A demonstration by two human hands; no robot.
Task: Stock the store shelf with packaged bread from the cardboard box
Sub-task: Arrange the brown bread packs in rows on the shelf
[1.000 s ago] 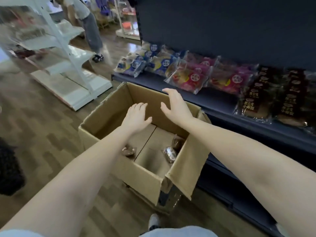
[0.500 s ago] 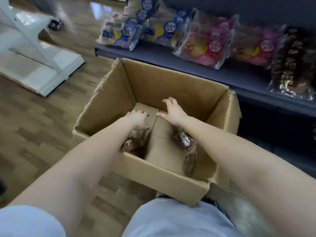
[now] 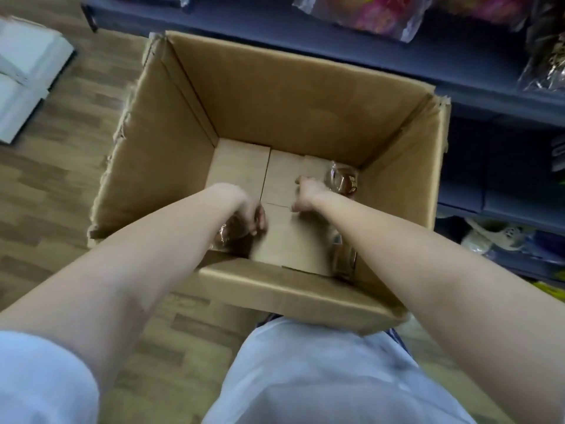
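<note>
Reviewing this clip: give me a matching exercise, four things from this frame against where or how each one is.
1 left hand
2 right hand
3 pink packs
4 cardboard box

A on the dark shelf
B open, on the wood floor
C grips the near-left bread pack
D beside the far-right bread pack

Pairs: 1-C, 2-D, 3-A, 4-B

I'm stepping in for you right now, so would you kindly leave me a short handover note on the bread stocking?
Left hand: fingers curled round the near-left packet on the floor of the cardboard box.
Right hand: beside the far-right packet; grip unclear.
Third packet: under the right forearm, same box.
Done: shelf already carries shelved packets.
Left: lift these three out and shelve them.
</note>
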